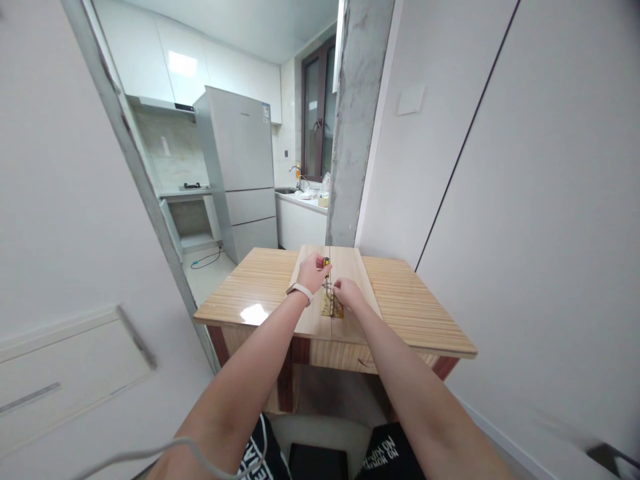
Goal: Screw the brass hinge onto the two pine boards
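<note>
My left hand (314, 270), with a pale watch band at the wrist, is closed around a screwdriver (326, 263) with a yellow and black handle. The tool stands roughly upright over a brass-coloured hinge (327, 307), which lies across the seam between two light wooden boards (353, 267). Close to the right of the screwdriver's shaft, my right hand (345, 291) has its fingers pinched together near the top of the hinge. Whatever sits between those fingertips is too small to make out.
The boards lie on a striped wooden table (400, 293). Beyond it stand a grey fridge (240, 147) and a counter with a sink (287, 191). A white wall rises at the right. A grey cable (185, 441) crosses my left forearm.
</note>
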`<state>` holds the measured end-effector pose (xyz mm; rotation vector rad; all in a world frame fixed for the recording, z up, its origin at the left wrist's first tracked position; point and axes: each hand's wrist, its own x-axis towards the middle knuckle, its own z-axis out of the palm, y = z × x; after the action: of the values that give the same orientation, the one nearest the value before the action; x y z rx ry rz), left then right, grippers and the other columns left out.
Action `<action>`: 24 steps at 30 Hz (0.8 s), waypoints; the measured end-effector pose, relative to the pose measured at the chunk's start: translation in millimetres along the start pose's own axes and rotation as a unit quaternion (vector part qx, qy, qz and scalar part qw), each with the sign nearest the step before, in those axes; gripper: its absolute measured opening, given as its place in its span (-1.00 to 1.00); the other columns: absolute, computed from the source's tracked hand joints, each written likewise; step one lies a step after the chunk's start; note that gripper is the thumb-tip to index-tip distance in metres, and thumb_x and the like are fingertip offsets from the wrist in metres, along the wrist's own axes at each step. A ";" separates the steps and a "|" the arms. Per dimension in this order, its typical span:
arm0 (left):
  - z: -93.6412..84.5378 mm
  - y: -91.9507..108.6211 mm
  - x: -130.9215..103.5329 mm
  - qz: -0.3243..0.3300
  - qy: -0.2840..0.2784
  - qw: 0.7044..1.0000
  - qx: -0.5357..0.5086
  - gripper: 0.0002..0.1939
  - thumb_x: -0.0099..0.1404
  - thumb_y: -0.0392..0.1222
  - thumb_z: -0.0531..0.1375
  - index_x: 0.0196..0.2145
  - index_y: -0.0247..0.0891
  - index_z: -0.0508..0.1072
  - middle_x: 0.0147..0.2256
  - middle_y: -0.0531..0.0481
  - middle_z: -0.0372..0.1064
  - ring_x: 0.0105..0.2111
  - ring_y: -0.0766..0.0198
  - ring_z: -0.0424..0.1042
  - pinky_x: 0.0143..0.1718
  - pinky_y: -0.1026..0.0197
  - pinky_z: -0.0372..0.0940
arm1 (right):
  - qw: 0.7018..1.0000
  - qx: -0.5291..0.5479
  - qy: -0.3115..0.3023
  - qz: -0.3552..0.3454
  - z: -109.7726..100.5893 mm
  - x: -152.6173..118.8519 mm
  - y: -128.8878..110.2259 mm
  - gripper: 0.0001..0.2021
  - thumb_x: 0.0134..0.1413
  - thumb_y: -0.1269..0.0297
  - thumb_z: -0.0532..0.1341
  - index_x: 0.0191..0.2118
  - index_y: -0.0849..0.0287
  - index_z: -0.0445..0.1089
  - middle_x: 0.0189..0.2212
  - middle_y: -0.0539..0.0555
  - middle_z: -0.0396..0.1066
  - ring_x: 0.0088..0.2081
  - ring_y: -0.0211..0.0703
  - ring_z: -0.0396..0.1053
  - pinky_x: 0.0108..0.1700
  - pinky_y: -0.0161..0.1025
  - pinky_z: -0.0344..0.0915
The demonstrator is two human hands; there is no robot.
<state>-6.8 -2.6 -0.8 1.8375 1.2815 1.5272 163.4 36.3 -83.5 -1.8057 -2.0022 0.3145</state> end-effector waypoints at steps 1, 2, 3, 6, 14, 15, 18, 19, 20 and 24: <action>0.2 -1.9 0.2 0.001 0.000 1.000 0.003 -0.82 0.25 -0.29 0.41 -0.31 -0.26 0.46 -0.33 -0.05 0.55 -0.31 0.25 0.54 -0.21 0.20 0.42 | 1.000 -0.001 -0.002 0.004 2.9 5.5 0.2 -0.85 0.22 0.25 0.30 -0.18 0.15 0.61 -0.18 0.16 0.62 -0.15 -0.14 0.50 -0.18 -0.33 0.20; 0.5 -4.0 0.4 0.001 -0.001 1.000 0.004 -0.83 0.26 -0.29 0.40 -0.31 -0.25 0.45 -0.33 -0.05 0.54 -0.31 0.25 0.53 -0.21 0.21 0.41 | 1.000 -0.002 -0.004 0.007 6.0 10.6 0.5 -0.86 0.21 0.25 0.31 -0.19 0.13 0.62 -0.19 0.15 0.63 -0.16 -0.14 0.51 -0.18 -0.33 0.20; 0.7 -6.0 0.8 0.003 -0.001 1.000 0.003 -0.83 0.26 -0.29 0.40 -0.30 -0.25 0.45 -0.33 -0.04 0.54 -0.31 0.25 0.53 -0.22 0.21 0.41 | 1.000 -0.002 -0.005 0.010 8.9 15.3 0.8 -0.86 0.19 0.25 0.33 -0.19 0.12 0.62 -0.19 0.15 0.63 -0.17 -0.14 0.52 -0.19 -0.33 0.21; 1.2 -10.4 1.7 0.004 0.001 1.000 0.002 -0.83 0.26 -0.27 0.40 -0.29 -0.25 0.45 -0.32 -0.04 0.55 -0.30 0.26 0.54 -0.23 0.22 0.41 | 1.000 0.000 -0.011 0.018 15.9 26.7 2.0 -0.86 0.14 0.27 0.36 -0.18 0.11 0.64 -0.21 0.14 0.63 -0.22 -0.15 0.52 -0.25 -0.34 0.21; 3.1 -14.1 2.8 0.005 0.001 1.000 -0.007 -0.82 0.27 -0.25 0.40 -0.28 -0.25 0.45 -0.31 -0.05 0.55 -0.31 0.24 0.55 -0.25 0.21 0.41 | 1.000 0.000 -0.025 -0.007 14.8 34.8 4.9 -0.89 0.10 0.37 0.37 -0.22 0.15 0.63 -0.22 0.11 0.63 -0.24 -0.20 0.50 -0.30 -0.37 0.17; 3.2 -14.6 2.7 0.005 0.002 1.000 -0.009 -0.83 0.27 -0.25 0.40 -0.28 -0.25 0.45 -0.31 -0.05 0.55 -0.31 0.24 0.55 -0.25 0.21 0.41 | 1.000 0.000 -0.027 -0.010 13.5 34.4 5.3 -0.88 0.10 0.38 0.37 -0.22 0.15 0.63 -0.22 0.11 0.63 -0.24 -0.21 0.50 -0.30 -0.37 0.17; 3.6 -16.1 2.4 0.002 0.004 1.000 -0.015 -0.83 0.27 -0.25 0.40 -0.28 -0.24 0.46 -0.31 -0.05 0.55 -0.31 0.25 0.54 -0.25 0.22 0.41 | 0.999 0.001 -0.035 -0.016 10.1 34.1 5.9 -0.87 0.09 0.37 0.38 -0.20 0.17 0.62 -0.25 0.10 0.63 -0.26 -0.21 0.49 -0.31 -0.38 0.17; 3.6 -16.5 2.5 0.001 0.004 1.000 -0.015 -0.83 0.26 -0.24 0.40 -0.28 -0.24 0.46 -0.31 -0.05 0.55 -0.31 0.25 0.54 -0.25 0.22 0.41 | 0.999 0.002 -0.038 -0.017 9.3 34.6 5.6 -0.86 0.09 0.36 0.38 -0.19 0.17 0.62 -0.25 0.09 0.63 -0.27 -0.22 0.49 -0.31 -0.38 0.17; 3.5 -16.8 2.6 0.000 0.004 1.000 -0.014 -0.83 0.26 -0.24 0.40 -0.28 -0.24 0.46 -0.31 -0.05 0.55 -0.31 0.26 0.54 -0.25 0.22 0.41 | 0.999 0.003 -0.041 -0.018 8.7 35.3 5.0 -0.85 0.10 0.35 0.39 -0.18 0.17 0.62 -0.24 0.09 0.63 -0.27 -0.22 0.49 -0.32 -0.38 0.17; 2.1 -16.3 2.8 0.008 0.007 1.000 -0.006 -0.84 0.26 -0.24 0.40 -0.30 -0.24 0.46 -0.31 -0.05 0.54 -0.31 0.26 0.53 -0.24 0.23 0.40 | 0.998 0.001 -0.055 -0.014 8.2 38.9 0.7 -0.87 0.06 0.38 0.40 -0.23 0.16 0.63 -0.29 0.08 0.63 -0.31 -0.23 0.48 -0.34 -0.38 0.16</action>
<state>-11.1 8.1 -12.7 1.8382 1.2645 1.5556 157.7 75.6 -84.9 -1.7925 -2.0989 0.4147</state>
